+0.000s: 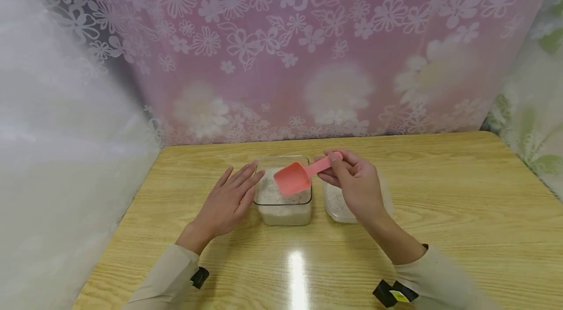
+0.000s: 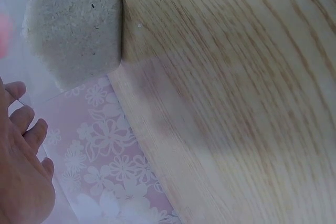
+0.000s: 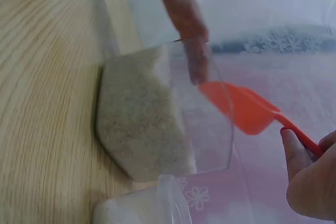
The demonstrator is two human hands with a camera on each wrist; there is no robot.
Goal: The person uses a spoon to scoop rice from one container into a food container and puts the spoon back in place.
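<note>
A clear square container (image 1: 283,204) stands on the table, well filled with white rice (image 3: 142,114). Over its opening, my right hand (image 1: 358,185) pinches the handle of a pink scoop (image 1: 292,180) between thumb and fingers. The scoop's bowl is tilted, and its bare pink inside shows. Fingers extended, my left hand (image 1: 228,202) lies against the container's left side with fingertips right at the rim. In the left wrist view, the rice shows a few dark specks through the wall, and the left hand (image 2: 23,166) is at the lower left.
Right of the container sits a translucent plastic tub (image 1: 338,210) with pale contents, partly hidden under my right hand and wrist. A pink flowered curtain (image 1: 272,55) hangs behind the wooden table (image 1: 440,192), and a white sheet (image 1: 66,153) hangs at the left.
</note>
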